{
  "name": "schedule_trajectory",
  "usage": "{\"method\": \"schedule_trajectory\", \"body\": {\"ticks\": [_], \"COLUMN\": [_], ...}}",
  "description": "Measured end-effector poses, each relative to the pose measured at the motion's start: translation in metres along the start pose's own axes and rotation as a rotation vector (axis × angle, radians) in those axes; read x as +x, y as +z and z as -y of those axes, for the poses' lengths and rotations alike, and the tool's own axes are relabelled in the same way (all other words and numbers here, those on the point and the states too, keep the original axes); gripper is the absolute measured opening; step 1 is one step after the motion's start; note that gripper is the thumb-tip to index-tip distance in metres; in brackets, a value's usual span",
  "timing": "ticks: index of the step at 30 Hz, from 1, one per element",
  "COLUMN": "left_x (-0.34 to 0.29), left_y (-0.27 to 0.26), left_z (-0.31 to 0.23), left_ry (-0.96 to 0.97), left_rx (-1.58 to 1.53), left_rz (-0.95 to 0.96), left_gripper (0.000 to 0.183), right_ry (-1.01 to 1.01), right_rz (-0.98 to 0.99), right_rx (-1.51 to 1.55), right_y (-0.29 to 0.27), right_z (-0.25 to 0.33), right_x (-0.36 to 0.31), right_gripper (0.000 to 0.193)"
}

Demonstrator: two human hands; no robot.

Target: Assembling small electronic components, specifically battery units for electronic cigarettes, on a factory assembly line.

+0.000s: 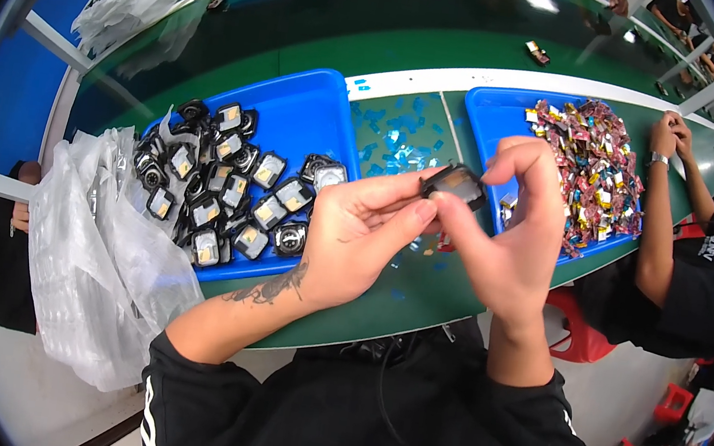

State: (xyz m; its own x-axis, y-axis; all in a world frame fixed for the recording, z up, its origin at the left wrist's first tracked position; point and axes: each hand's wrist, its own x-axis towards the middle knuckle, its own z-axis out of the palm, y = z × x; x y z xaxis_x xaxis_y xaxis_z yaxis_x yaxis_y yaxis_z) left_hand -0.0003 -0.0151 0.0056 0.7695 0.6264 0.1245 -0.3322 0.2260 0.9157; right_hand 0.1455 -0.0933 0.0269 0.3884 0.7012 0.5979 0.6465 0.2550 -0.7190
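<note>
In front of my chest, above the green bench, I hold a small black watch case with a dark, glossy face. My left hand is closed on its left end, thumb below and fingers behind. At its right side my right hand has the thumb on the near edge and the bent index finger by the far corner. Under and behind my left hand is a blue tray with many similar black watch cases, several with pale inner parts showing. Some small parts under my hands are partly hidden.
A second blue tray on the right is heaped with small red, yellow and silver parts. Blue film pieces lie between the trays. Clear plastic bags hang over the left tray's edge. A co-worker's arms are close on the right.
</note>
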Motion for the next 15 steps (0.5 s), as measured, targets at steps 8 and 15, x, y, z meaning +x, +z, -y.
{"method": "schedule_trajectory", "body": {"ticks": [8,15], "left_x": [0.009,0.007], "left_y": [0.0,-0.004], "left_z": [-0.003,-0.004], "left_ry": [0.126,0.347], "left_rx": [-0.13,0.184], "left_rz": [-0.19,-0.158], "left_gripper": [0.033,0.033], "right_ry": [0.418,0.505], "right_rz": [0.153,0.189], "right_rx": [0.52,0.603], "right_y": [-0.008,-0.007], "right_z": [0.009,0.012], "right_x": [-0.025,-0.012], "right_gripper": [0.041,0.02]}}
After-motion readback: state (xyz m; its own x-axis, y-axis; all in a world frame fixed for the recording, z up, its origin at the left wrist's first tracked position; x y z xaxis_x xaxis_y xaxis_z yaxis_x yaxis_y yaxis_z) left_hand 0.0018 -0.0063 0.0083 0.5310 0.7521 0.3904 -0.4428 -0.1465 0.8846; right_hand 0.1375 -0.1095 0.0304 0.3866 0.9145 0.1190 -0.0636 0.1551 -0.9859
